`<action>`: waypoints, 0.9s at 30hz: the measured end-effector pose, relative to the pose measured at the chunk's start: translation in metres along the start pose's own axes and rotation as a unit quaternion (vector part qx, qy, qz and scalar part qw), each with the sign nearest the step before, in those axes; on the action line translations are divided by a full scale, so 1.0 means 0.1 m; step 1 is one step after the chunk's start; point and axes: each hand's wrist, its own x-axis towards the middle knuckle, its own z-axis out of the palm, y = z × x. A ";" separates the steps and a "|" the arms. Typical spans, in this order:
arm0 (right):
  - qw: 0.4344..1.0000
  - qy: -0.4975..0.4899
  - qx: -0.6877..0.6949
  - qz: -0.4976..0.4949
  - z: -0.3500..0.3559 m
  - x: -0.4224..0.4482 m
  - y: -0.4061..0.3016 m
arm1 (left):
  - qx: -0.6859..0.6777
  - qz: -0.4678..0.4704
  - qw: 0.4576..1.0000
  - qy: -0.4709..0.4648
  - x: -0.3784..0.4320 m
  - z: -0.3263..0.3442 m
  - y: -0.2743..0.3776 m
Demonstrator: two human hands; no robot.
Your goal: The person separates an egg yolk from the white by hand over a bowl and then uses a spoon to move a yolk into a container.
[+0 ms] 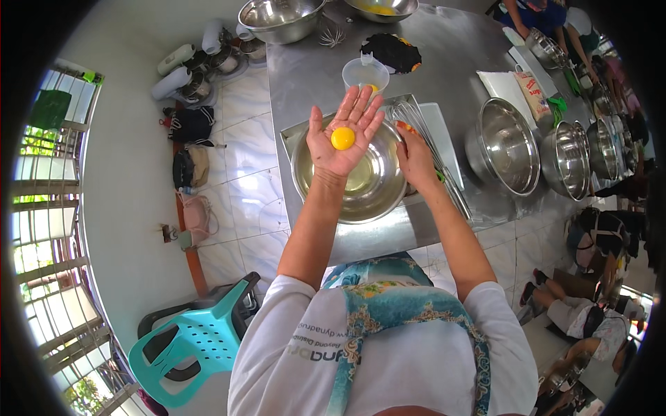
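My left hand (341, 132) is palm up above a steel mixing bowl (384, 200), with its fingers slightly apart. A whole egg yolk (343, 139) rests on that palm. Clear egg white (359, 179) lies in the bottom of the bowl. My right hand (416, 158) grips the bowl's right rim, its thumb on the near side. Beyond my left fingertips stands a clear plastic measuring cup (359, 70) with yolk in it. A large balloon whisk (432, 143) lies right of the bowl, over a white tray or board (442, 130).
Several steel bowls (502, 151) stand along the steel table to the right, near a sugar bag (533, 93). Two more bowls (281, 23) are at the far edge, by a dark cloth (393, 52). Other people work at the right. A turquoise chair (192, 338) stands at lower left.
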 end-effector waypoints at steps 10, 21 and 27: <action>0.997 0.004 0.076 0.030 0.00 -0.02 0.01 | 0.077 0.042 0.987 0.136 -0.07 -0.32 0.15; 0.996 -0.022 0.067 0.059 -0.03 0.01 -0.01 | 0.096 0.044 0.983 0.153 -0.16 -0.04 0.08; 0.997 0.021 0.067 0.010 -0.01 0.01 0.00 | 0.119 0.025 0.988 0.091 -0.06 0.15 0.08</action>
